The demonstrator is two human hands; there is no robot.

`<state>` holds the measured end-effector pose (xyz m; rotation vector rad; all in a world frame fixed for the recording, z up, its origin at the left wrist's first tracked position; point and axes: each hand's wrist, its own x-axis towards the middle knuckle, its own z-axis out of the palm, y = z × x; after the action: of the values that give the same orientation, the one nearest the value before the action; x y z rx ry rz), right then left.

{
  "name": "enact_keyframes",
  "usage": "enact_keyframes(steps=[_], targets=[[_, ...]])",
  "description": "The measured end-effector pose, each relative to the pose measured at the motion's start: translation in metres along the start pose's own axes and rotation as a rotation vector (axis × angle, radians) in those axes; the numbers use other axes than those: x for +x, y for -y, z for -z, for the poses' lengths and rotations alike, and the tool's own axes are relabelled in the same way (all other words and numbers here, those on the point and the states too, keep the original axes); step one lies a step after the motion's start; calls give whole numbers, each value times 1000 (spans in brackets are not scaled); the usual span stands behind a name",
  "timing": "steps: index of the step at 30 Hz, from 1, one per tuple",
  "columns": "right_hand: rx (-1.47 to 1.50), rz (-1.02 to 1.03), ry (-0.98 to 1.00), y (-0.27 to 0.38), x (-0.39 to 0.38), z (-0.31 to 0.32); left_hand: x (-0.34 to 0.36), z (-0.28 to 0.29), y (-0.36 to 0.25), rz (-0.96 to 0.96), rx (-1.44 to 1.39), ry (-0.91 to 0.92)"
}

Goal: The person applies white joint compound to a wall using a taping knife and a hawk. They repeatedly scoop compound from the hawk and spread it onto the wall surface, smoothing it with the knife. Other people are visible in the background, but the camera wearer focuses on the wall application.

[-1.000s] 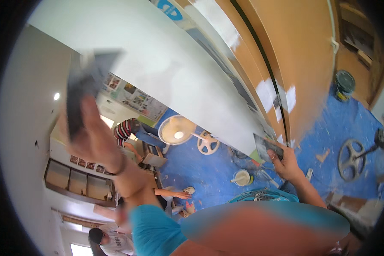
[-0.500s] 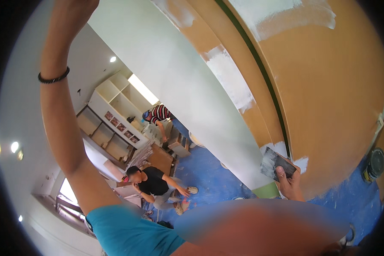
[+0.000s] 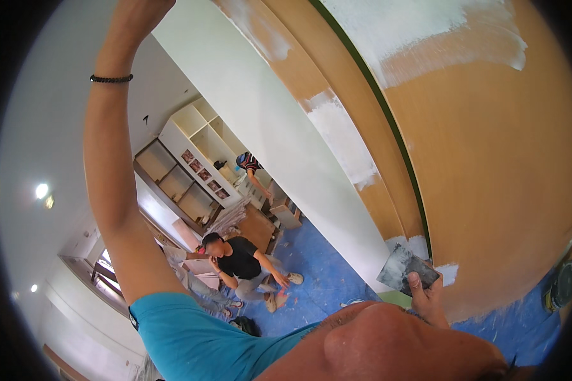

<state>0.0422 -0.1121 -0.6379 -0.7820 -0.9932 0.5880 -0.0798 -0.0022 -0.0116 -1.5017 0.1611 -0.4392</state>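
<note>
A dark rectangular filler spreader (image 3: 397, 270), its face smeared with white filler (image 3: 394, 259), is held out at the lower right, in the right hand (image 3: 429, 301), whose thumb presses on the near face while the rest of the grip is partly hidden. From that hand the plate reaches up and to the left, its smeared part away from the grip; the long axis appears to slant that way, though the tilt of the plate makes this hard to judge. The hands are well apart: the left hand (image 3: 145, 11) is up at the top edge, cut off by the frame, so I cannot tell whether it is empty or closed on something. The right hand is therefore much the nearer to the spreader. Behind the plate lies the low white patch (image 3: 415, 243) at the foot of the wood-toned strip (image 3: 302, 47); whether the plate touches it cannot be told. Just right of the plate, past the dark green groove (image 3: 394, 120), a small white patch (image 3: 450, 274) sits on the broad tan panel (image 3: 489, 165). To the plate's upper left runs the long white panel (image 3: 267, 133). Farther out are the blue floor sheet (image 3: 318, 254), a dark lidded tub (image 3: 562, 286) at the right, and a crouching co-worker in a black T-shirt (image 3: 240, 257).
</note>
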Motion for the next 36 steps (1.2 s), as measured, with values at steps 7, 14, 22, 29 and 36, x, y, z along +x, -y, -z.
enact_keyframes(steps=[7, 14, 22, 29, 36], targets=[[-4, 21, -4, 2, 1, -1, 0, -17, -8, -19, 68, 3], [74, -59, -11, 0, -3, -5, 14, -4, -3, 9, 31, 63], [35, -26, -1, 0, -1, -7, 23, -17, 4, 18, 172, 162], [49, -40, -8, -2, -7, -6, 49, -4, -1, 24, 260, 374], [69, -72, -24, -4, -11, -6, 76, 7, -30, 137, 360, 565]])
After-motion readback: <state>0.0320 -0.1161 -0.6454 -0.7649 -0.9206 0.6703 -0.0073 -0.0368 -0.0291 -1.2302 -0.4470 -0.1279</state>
